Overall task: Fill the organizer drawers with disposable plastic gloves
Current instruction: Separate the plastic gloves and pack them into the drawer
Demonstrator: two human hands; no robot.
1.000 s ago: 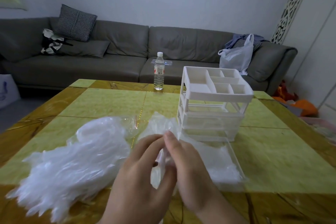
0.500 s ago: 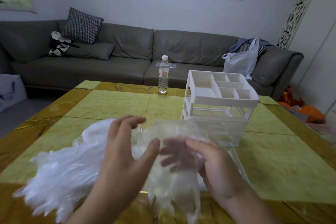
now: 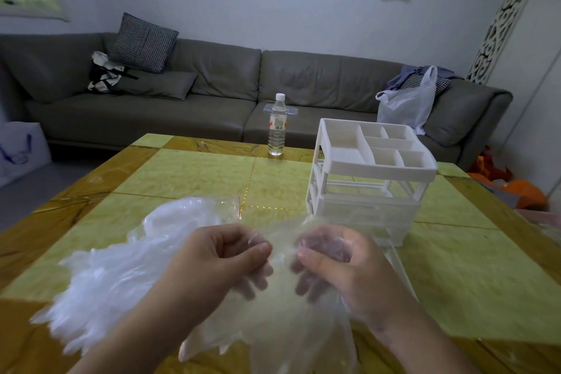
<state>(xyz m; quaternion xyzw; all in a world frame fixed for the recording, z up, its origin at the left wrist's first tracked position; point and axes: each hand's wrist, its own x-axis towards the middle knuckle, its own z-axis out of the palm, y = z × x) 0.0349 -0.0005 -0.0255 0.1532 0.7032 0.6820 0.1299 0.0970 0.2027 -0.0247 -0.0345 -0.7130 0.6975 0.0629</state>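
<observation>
Nearest the camera, a person's left hand (image 3: 218,255) and right hand (image 3: 343,264) each pinch a thin clear glove (image 3: 282,288) between curled fingers, stretched between them above the counter (image 3: 194,173). To the left lies a loose heap of gloves (image 3: 121,264). Just beyond the right hand, a clear drawer (image 3: 397,264) sits pulled out in front of the white organizer (image 3: 370,173). Farther back stands a water bottle (image 3: 277,127). The flimsy film could slip from either grip, cling to the fingers, or tear if pulled hard.

Soft, dim daylight, wide-angle bending at the edges, motion blur low in the frame.
</observation>
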